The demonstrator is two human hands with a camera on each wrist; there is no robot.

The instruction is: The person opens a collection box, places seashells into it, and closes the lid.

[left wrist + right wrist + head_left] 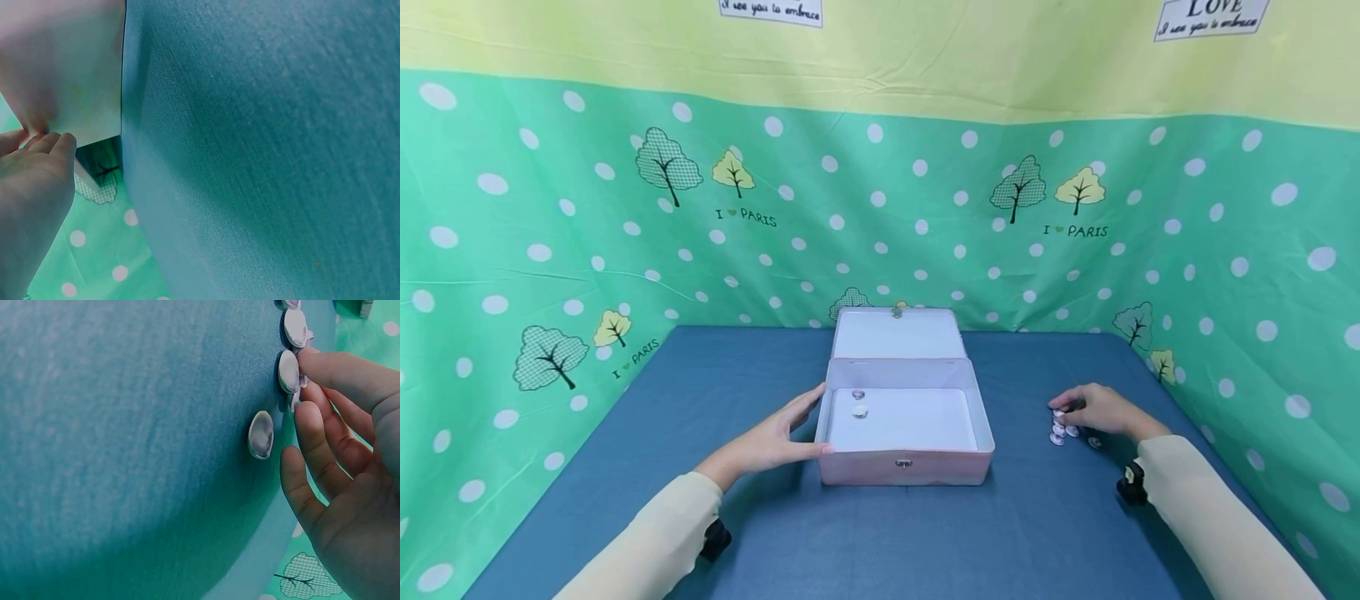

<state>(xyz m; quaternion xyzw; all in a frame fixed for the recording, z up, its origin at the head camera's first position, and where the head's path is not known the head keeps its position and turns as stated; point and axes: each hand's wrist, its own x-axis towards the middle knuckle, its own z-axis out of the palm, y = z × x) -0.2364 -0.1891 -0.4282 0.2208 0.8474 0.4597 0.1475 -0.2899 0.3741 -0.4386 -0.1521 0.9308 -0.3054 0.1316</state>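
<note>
A pink metal box (904, 468) with a white inside stands in mid-table, its lid (897, 333) tipped back. Two small seashells (860, 412) lie in the box's left part. My left hand (775, 437) rests along the box's left side, the thumb at the front corner and fingers farther back; in the left wrist view the fingertips touch the wall. To the right of the box, my right hand (1097, 410) pinches a seashell (289, 372) between thumb and fingers, at a small cluster of pale shells (1057, 437). One hollow-side-up shell (260, 434) lies apart, below the hand.
A dark blue cloth covers the table (895, 542). Behind and at both sides hangs a green and yellow curtain (880, 225) with dots and trees. Black wrist cameras (1132, 483) sit under both sleeves.
</note>
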